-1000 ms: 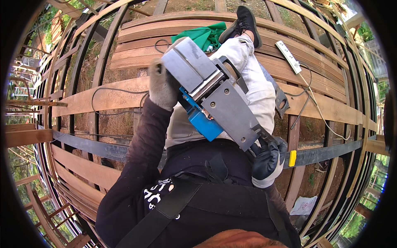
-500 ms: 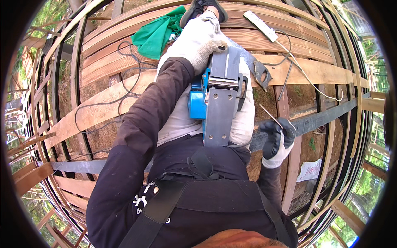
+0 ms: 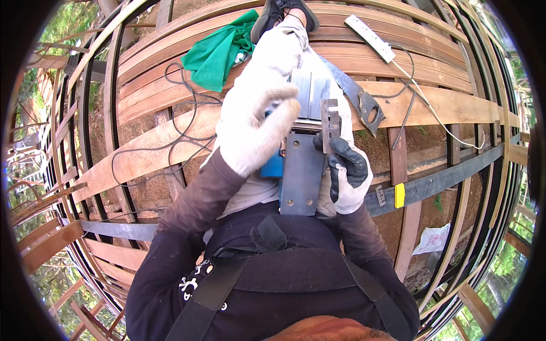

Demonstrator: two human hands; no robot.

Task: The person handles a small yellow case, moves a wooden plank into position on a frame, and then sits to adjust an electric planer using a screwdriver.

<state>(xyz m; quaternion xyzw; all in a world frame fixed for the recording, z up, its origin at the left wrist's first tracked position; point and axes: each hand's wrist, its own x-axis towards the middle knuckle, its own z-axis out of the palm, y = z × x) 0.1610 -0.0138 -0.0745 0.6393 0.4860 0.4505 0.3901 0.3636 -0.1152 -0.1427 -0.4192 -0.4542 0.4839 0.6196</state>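
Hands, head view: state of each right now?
Left hand: closed over the blue electric planer, which lies sole up.
Right hand: pinching a small metal blade plate at the planer's side.

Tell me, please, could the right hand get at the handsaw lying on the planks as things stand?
Probably yes: the handsaw lies uncovered just beyond the right hand, but that hand is gripping a small metal plate on the planer.

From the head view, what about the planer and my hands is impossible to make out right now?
- Planer blue body: mostly hidden in the head view by the left hand.
- Left hand's grip: its glove covers the fingers' contact.
- Small metal plate at the right hand: attached or loose, too small to tell.
- Saw blade: partly behind the leg.
- Cable end: runs out of sight under the hand.
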